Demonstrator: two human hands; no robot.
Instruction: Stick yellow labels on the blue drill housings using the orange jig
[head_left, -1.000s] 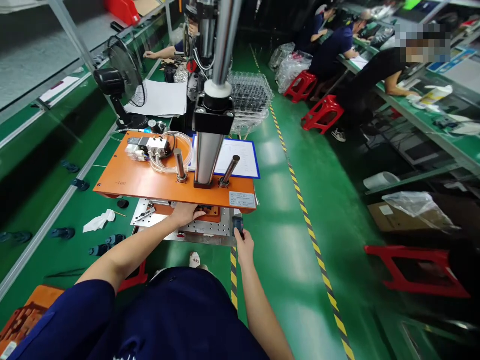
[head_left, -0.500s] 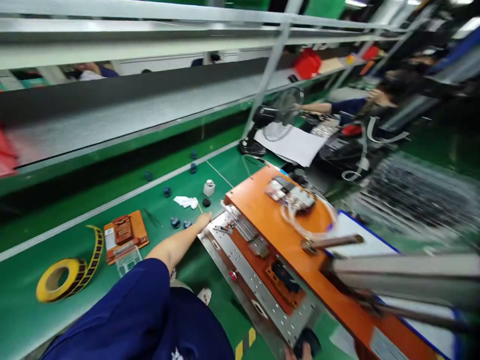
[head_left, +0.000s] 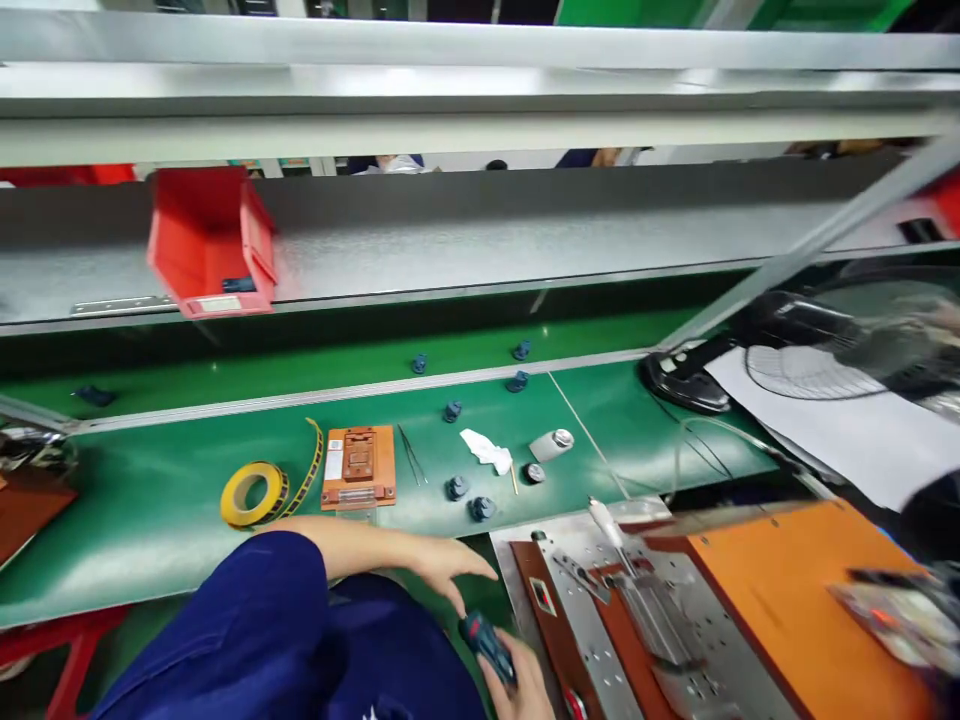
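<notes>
The dark housing (head_left: 480, 635) is in the near middle, left of the orange-topped machine (head_left: 810, 600); it looks light, stiff and perhaps slick, best gripped by its sides. The right hand (head_left: 527, 688) curls round its near end. The left hand (head_left: 450, 568), thumb and fingers apart, grips nothing; whether the thumb touches the housing cannot be told.

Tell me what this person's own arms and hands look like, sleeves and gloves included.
A short navy-blue sleeve leaves the left forearm uncovered. The left hand and right hand are both ungloved. The right sleeve isn't visible.
</notes>
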